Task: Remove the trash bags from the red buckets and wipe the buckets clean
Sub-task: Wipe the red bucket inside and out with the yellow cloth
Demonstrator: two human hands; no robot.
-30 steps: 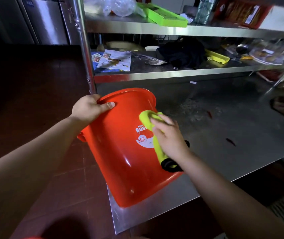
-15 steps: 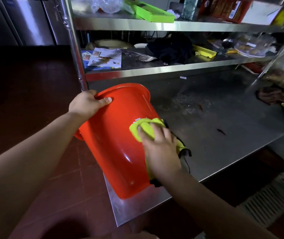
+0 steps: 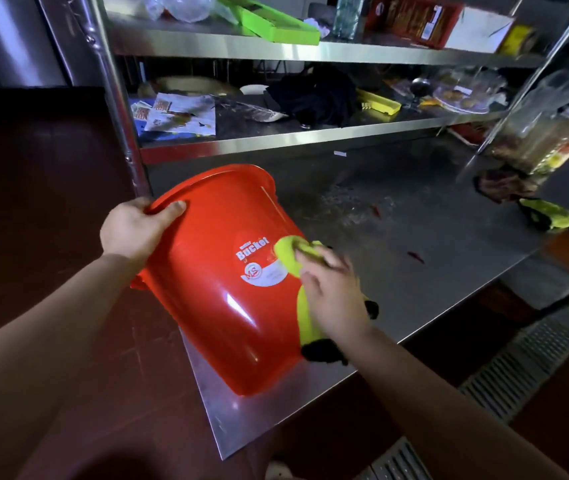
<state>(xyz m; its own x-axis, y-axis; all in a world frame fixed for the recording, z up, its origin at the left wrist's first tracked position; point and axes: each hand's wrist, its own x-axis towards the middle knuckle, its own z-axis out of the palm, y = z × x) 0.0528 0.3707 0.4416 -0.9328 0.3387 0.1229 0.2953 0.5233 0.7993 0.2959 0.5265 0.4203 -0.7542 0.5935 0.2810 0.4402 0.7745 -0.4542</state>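
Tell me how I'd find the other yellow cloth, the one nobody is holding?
Start at the steel table under the shelves, where the red bucket lies tipped. Look along it to the far right edge. The loose yellow-green cloth lies crumpled there beside a dark brownish rag, and unlike the cloth under the right hand, nothing touches it.

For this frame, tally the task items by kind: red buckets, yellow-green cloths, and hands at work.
Red bucket: 1
Yellow-green cloths: 2, one under the right hand against the bucket, one lying at the far right of the steel table
Hands: 2, counting the left hand on the rim
Total: 5
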